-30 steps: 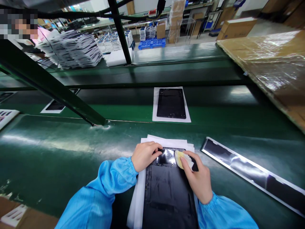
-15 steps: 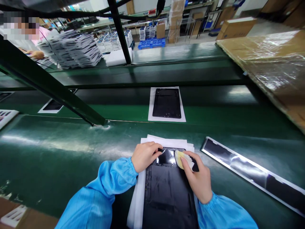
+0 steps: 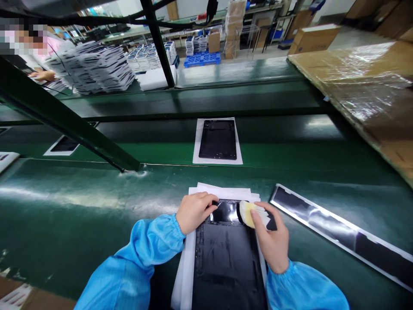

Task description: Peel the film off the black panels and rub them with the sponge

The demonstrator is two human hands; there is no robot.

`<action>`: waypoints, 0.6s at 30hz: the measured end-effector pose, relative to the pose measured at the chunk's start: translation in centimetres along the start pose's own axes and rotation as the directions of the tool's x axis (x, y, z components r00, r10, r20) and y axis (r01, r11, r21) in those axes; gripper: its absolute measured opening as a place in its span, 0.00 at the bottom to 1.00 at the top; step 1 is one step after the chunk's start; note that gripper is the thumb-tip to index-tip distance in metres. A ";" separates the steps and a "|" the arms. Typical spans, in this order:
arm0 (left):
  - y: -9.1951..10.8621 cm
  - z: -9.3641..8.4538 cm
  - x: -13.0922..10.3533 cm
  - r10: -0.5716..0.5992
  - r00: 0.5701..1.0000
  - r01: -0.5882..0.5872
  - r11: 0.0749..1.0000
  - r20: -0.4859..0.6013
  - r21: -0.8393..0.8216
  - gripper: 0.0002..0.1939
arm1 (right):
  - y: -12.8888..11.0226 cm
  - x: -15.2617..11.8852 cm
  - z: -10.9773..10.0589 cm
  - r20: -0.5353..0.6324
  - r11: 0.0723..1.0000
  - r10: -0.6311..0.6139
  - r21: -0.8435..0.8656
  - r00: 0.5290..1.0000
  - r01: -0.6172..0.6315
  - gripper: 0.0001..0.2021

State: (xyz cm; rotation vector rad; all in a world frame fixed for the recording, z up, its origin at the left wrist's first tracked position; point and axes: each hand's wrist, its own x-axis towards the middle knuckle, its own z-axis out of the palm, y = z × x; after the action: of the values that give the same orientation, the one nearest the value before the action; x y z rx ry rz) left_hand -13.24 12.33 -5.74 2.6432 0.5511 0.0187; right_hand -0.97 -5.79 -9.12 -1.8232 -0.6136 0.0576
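Observation:
A black tablet-like panel (image 3: pixel 227 267) lies in front of me on white sheets (image 3: pixel 184 275). Across its top end runs a strip of glossy black film (image 3: pixel 226 212). My left hand (image 3: pixel 195 211) is closed in a pinch at the film's left end, by the panel's upper left corner. Between the fingers and thumb of my right hand (image 3: pixel 272 239) is a yellowish-white pad (image 3: pixel 248 214) with dark parts at its edges. The pad rests at the right end of the film, and its underside is hidden.
Beyond my hands another black panel (image 3: pixel 218 140) lies on a white sheet on the green conveyor. At right are a long black strip with white edges (image 3: pixel 342 234) and plastic-wrapped cardboard (image 3: pixel 364 82). A green post (image 3: pixel 71 120) slants across the left. A co-worker's hand (image 3: pixel 43 76) shows far left.
My right hand has slid the pad a little to the right along the film. My left hand keeps its pinch at the left end. The view has shifted slightly.

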 end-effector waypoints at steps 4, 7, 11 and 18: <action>0.0 0.0 0.0 0.006 1.000 -0.006 1.000 -0.005 -0.007 0.11 | 0.2 -0.2 0.1 0.093 0.997 -0.062 -0.046 0.994 0.067 0.12; 0.1 -0.1 0.0 0.006 1.000 -0.007 1.000 -0.009 -0.008 0.11 | 0.3 -0.3 0.2 0.122 0.994 -0.072 -0.077 0.990 0.082 0.12; 0.0 0.0 0.0 0.017 1.000 -0.017 1.000 -0.013 -0.002 0.10 | 0.3 -0.4 0.2 0.132 0.991 -0.086 -0.090 0.987 0.099 0.13; 0.3 -0.2 -0.1 0.133 0.990 -0.120 0.973 -0.055 0.199 0.12 | 0.4 -0.4 0.3 0.184 0.989 -0.083 -0.105 0.979 0.103 0.13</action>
State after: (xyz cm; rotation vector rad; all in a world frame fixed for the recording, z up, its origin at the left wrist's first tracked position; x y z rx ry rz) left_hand -13.23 12.14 -5.44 2.8756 0.4248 0.0982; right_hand -1.30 -5.78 -9.68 -1.9102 -0.8441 0.1272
